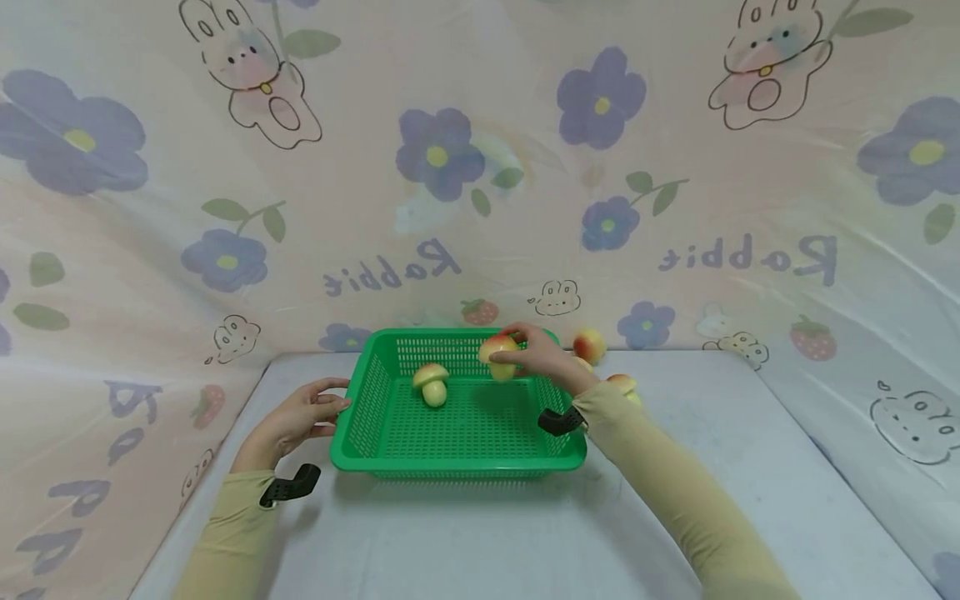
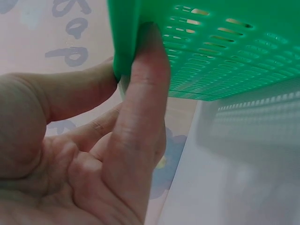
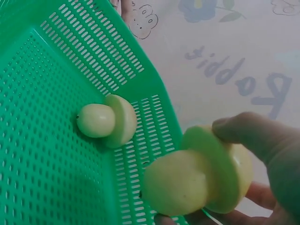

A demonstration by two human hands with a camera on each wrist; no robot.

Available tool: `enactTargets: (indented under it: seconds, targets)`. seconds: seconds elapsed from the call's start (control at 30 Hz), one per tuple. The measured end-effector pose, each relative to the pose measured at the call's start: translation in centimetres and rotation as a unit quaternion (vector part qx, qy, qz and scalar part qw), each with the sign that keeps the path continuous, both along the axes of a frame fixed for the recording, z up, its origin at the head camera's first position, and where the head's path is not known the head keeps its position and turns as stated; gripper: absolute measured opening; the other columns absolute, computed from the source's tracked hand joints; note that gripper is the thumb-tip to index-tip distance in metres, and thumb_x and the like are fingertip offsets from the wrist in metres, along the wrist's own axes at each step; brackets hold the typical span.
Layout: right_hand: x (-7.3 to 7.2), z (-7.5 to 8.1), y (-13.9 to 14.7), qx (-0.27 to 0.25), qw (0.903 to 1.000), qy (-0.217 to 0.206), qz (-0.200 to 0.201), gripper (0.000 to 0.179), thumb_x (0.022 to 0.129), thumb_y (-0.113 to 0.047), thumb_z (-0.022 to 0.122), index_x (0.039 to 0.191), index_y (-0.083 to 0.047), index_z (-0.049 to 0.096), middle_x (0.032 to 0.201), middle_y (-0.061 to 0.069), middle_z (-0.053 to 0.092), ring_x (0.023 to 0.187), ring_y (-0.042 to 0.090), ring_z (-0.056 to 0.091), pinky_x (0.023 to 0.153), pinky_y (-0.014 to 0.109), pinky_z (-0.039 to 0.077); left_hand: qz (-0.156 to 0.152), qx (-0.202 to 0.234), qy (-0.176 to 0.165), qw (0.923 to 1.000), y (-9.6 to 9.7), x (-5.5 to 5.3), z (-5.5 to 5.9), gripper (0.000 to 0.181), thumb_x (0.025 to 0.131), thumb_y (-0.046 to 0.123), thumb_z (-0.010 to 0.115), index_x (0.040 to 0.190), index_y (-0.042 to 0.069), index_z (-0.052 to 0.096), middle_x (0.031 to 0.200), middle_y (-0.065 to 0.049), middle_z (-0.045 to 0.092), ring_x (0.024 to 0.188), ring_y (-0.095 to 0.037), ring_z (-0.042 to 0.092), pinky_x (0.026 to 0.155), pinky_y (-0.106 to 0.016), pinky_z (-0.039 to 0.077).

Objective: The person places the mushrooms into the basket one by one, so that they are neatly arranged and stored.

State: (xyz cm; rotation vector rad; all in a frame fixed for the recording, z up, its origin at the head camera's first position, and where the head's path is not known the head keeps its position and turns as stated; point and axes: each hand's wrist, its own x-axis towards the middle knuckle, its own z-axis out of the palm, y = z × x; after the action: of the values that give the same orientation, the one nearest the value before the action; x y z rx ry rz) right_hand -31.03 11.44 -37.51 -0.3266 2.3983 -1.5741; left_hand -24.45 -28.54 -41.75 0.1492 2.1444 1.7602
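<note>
A green plastic basket (image 1: 457, 463) with slotted walls stands on the white table. By its left rim, my left hand (image 1: 300, 417) pinches the edge between thumb and fingers, seen close up in the left wrist view. Over the basket's back right part, my right hand (image 1: 542, 354) grips a toy mushroom (image 1: 497, 357) by its cap. That cap is red and yellow on top, and its pale stem (image 3: 176, 183) points away from the palm in the right wrist view. Another toy mushroom (image 1: 431, 385) lies inside the basket, toward the back left.
Right of the basket, a red-yellow toy mushroom (image 1: 589, 346) is near the back edge. A further one (image 1: 622, 385) sits partly hidden behind my right forearm, with a yellow piece between them mostly covered. Printed cloth (image 1: 510, 208) hangs behind the table (image 1: 735, 467).
</note>
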Motion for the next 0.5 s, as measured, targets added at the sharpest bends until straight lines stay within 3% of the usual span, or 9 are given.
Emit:
enactTargets:
  seconds: [0.17,0.5]
  targets:
    - [-0.4,-0.8,-0.8,-0.012,0.9996,-0.026,-0.006,0.059,0.086,-0.024,0.074,0.134,-0.006,0.047,0.124,0.019,0.047,0.098,0.030,0.060,0.080,0.046,0.054,0.001,0.000,-0.002,1.0000,0.0,0.0,0.1,0.056,0.098,0.013,0.056,0.146,0.001,0.029,0.106,-0.013,0.064,0.085,-0.021,0.065,0.076,-0.037,0.056]
    - [-1.2,-1.7,-1.5,0.011,0.9980,-0.054,-0.030,0.063,0.088,-0.026,0.072,0.137,-0.001,0.042,0.128,0.022,0.046,0.106,0.034,0.055,0.081,0.051,0.053,0.004,-0.006,-0.007,1.0000,0.1,0.0,0.3,0.056,0.098,0.014,0.056,0.146,0.002,0.029,0.106,-0.013,0.064,0.086,-0.022,0.066,0.076,-0.037,0.056]
